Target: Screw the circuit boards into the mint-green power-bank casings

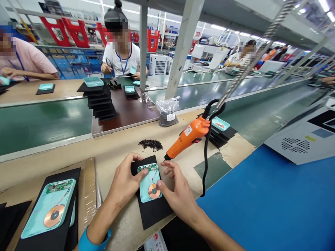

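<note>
In the head view, a teal case (149, 183) with a copper coil lies on a black mat (154, 211) between both hands. The left hand (125, 181) rests loosely curled against its left edge, thumb on the top corner. The right hand (176, 192) is spread wide, thumb touching the case's lower right edge. An orange screwdriver (187, 137) hangs just beyond, beside a pile of screws (151, 144)

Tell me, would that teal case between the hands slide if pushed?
Probably little: the teal case lies flat on a black pad that looks matte. It seems thin plastic, so likely stiff and light. Its exposed copper coil looks delicate.
</note>
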### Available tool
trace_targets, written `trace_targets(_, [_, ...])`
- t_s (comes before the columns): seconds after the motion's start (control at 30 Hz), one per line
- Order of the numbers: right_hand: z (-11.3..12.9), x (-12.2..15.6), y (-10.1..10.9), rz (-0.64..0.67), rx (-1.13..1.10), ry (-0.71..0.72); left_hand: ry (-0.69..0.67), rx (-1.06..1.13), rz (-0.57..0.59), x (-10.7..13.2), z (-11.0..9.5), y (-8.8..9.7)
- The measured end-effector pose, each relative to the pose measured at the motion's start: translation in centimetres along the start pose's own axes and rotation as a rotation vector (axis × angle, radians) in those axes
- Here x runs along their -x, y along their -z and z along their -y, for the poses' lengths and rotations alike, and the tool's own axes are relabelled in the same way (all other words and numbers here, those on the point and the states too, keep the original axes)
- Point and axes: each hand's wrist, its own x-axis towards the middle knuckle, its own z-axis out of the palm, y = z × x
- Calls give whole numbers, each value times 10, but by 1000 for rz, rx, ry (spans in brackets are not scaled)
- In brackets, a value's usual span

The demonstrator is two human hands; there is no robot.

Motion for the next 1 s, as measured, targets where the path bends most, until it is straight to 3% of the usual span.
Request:
trace_targets(0.1, [8, -4, -3, 127, -165, -11, -67, 104, 4, 1, -5, 4])
trace_targets(0.2, [12, 1, -9, 104, -388, -46, -175, 256, 27, 4, -13, 11])
trace_targets(0.27, [16, 11, -5, 105, -532, -64, -142, 431, 37, 7, -14, 17])
trace_targets(0.33, [25, 22, 12, 188, -704, -89, -19, 607, 14, 7, -10, 23])
trace_targets(0.43, [45, 28, 66, 281, -861, -104, 110, 578, -67, 0, 8, 23])
trace_targets(0.5, [59, 15, 120, 220, -795, -50, 108, 375, -82, -8, 23, 15])
trace_targets(0.63, [67, -55, 234, -132, -419, 113, -27, -31, 14, -18, 38, -8])
trace_targets(0.73, [51, -123, 296, -182, -205, 46, -140, -215, 35, -19, 37, -18])
trace_targets(0.83, [26, -176, 326, -151, -109, -38, -164, -286, 48, -19, 34, -19])
trace_targets(1.0, [-8, -218, 332, -41, 111, -116, -130, -302, 73, -22, 35, -14])
